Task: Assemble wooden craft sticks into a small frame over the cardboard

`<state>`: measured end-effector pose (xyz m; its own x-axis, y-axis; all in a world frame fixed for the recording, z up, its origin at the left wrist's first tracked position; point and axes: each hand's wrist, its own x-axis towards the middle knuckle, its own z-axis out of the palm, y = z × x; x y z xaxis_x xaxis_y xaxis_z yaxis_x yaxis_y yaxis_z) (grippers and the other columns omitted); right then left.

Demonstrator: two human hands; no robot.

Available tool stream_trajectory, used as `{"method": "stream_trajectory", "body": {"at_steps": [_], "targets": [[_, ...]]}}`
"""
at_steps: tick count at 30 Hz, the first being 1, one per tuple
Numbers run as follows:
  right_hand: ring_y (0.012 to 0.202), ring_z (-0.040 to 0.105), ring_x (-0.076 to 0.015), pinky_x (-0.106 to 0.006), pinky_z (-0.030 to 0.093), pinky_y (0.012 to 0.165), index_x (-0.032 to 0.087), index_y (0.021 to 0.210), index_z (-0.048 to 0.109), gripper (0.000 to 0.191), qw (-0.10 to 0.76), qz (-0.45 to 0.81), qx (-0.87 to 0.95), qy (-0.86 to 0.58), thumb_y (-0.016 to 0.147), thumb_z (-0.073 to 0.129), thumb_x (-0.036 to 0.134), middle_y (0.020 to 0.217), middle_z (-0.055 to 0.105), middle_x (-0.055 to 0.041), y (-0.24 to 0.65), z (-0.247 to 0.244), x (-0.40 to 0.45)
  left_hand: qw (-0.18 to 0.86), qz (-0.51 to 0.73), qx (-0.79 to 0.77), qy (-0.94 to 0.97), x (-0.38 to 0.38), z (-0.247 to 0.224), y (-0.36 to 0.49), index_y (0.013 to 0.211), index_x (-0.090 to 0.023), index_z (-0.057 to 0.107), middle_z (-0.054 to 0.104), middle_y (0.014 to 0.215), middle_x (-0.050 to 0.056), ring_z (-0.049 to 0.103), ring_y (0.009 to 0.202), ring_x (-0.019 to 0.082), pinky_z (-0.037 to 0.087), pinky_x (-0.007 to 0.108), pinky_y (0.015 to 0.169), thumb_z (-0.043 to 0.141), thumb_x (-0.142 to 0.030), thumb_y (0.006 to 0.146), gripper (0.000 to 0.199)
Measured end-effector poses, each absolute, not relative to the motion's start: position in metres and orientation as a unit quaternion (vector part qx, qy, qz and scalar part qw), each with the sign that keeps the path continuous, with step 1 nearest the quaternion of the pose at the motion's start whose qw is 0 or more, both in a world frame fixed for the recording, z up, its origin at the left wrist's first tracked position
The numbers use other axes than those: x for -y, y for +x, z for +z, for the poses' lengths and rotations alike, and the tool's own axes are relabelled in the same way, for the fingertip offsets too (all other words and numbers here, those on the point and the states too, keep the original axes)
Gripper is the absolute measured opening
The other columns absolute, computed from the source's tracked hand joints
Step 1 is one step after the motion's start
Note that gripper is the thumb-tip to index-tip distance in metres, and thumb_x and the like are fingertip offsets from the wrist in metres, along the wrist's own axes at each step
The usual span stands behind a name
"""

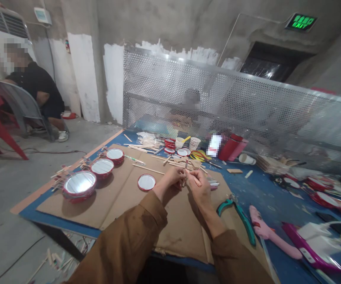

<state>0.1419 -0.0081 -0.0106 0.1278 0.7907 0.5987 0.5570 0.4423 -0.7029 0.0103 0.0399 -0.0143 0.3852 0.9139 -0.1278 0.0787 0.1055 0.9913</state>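
In the head view my left hand (173,180) and my right hand (199,187) meet above the cardboard sheet (123,205). Both are closed on a thin wooden stick (186,166) that stands roughly upright between the fingertips; its lower end is hidden by the fingers. To the left of my hands lies a round white disc (147,182) with a red rim. Green-handled pliers (243,221) rest to the right of my right wrist. Behind my hands, loose wooden sticks (176,161) are scattered.
Three red-rimmed round pieces (79,184) with sticks attached stand along the left edge. A pink glue gun (271,232) and a purple power strip (309,252) lie at right. Cups (194,143) and a red bottle (231,148) stand before a perforated metal screen (232,98). Someone sits far left.
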Motion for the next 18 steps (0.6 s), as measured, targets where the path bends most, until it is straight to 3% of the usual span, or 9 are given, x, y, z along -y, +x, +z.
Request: {"method": "stream_trajectory", "body": {"at_steps": [7, 18], "targets": [[0.07, 0.058, -0.0194, -0.031, 0.048, 0.068, 0.023, 0.073, 0.06, 0.034, 0.555, 0.096, 0.642, -0.52, 0.086, 0.06, 0.054, 0.07, 0.066, -0.0025, 0.1415, -0.0099, 0.0099, 0.603, 0.352, -0.432, 0.57, -0.0395, -0.0144, 0.0096, 0.08, -0.015, 0.06, 0.055, 0.048, -0.004, 0.054, 0.039, 0.01, 0.047, 0.019, 0.047, 0.056, -0.009, 0.088, 0.011], [0.074, 0.063, -0.0218, -0.032, 0.049, 0.07, 0.023, 0.078, 0.061, 0.035, 0.537, 0.127, 0.623, -0.554, 0.083, 0.059, 0.058, 0.078, 0.071, -0.0061, 0.1426, -0.0132, 0.0097, 0.597, 0.347, -0.446, 0.569, -0.0365, -0.0079, 0.0091, 0.078, -0.015, 0.058, 0.055, 0.05, -0.005, 0.052, 0.039, 0.008, 0.049, 0.02, 0.048, 0.058, -0.01, 0.088, 0.012]]}}
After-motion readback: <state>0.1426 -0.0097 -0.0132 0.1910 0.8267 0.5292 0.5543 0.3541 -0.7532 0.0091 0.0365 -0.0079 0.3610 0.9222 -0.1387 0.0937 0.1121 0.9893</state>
